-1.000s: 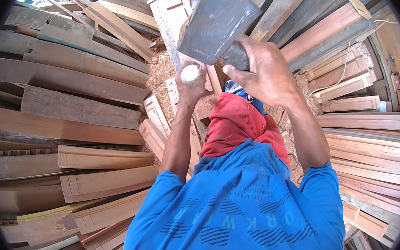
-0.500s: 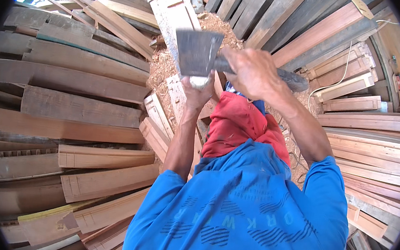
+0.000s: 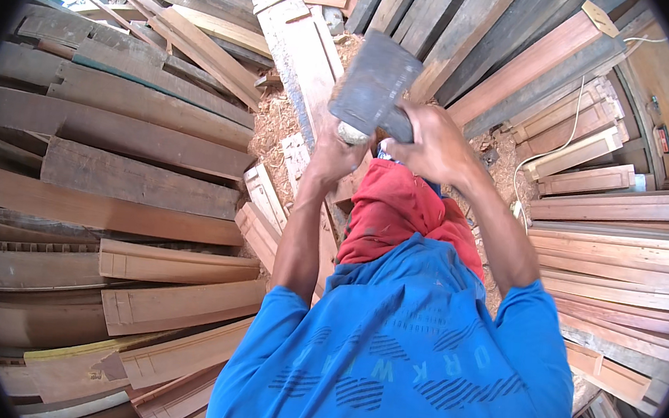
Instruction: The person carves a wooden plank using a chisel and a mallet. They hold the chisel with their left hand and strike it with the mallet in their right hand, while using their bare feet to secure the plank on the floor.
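My right hand [image 3: 439, 146] is closed around the short handle of a dark, block-headed mallet [image 3: 377, 81], and is slightly blurred by motion. Close by, my left hand [image 3: 334, 157] is wrapped round an upright handle with a pale round end [image 3: 353, 134]; its lower part is hidden by my fist. The mallet head overlaps the top edge of that round end, and I cannot tell whether they touch. Beyond both hands a long pale wooden board [image 3: 290, 30] runs away from me, beside wood shavings [image 3: 276, 116].
Stacked planks [image 3: 138, 180] fill the left side. Dark timbers [image 3: 445, 39] lean at the far side, near a reddish beam [image 3: 530, 63]. Panelled wood pieces [image 3: 613, 202] are piled on the right, where a white cable [image 3: 572, 130] hangs down.
The mallet head has swung right and slightly away from me, and turned. My right hand has shifted a little to the right and nearer, while my left hand keeps its hold.
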Tool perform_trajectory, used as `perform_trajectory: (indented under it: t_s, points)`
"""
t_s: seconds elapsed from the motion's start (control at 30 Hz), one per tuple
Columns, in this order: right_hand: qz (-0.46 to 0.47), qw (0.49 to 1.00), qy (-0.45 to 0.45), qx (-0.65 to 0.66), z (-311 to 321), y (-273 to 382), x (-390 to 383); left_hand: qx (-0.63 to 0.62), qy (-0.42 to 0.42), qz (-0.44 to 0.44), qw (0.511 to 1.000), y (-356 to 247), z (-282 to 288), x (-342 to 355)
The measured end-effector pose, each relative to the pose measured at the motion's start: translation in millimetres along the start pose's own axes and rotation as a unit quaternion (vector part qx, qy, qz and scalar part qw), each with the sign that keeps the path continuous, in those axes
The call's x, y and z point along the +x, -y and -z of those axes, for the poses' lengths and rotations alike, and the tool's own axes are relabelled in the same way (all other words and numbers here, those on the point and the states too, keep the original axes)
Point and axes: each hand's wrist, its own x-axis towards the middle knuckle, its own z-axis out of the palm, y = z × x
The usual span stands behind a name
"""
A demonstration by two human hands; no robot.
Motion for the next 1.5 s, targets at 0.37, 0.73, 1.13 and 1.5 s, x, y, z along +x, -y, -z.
perform_trajectory:
  t_s: [0.37, 0.73, 1.13, 1.5]
  points:
    - [-0.117, 0.827, -0.076, 0.544, -42.8, -74.4, -90.3, 0.085, 0.023, -0.343, 0.935, -125.4, -43.7, -30.3]
    - [-0.080, 0.810, -0.110, 0.571, -15.8, -97.3, -143.0, 0.235, 0.188, -0.180, 0.937, -132.6, -72.9, -77.1]
    - [-0.091, 0.775, -0.194, 0.595, -28.7, -87.7, -148.3, 0.341, 0.112, -0.211, 0.909, -170.6, -27.7, -70.9]
    - [-0.106, 0.811, -0.201, 0.539, -44.7, -97.2, -126.2, -0.075, 0.231, -0.182, 0.953, -152.8, -72.3, -31.1]
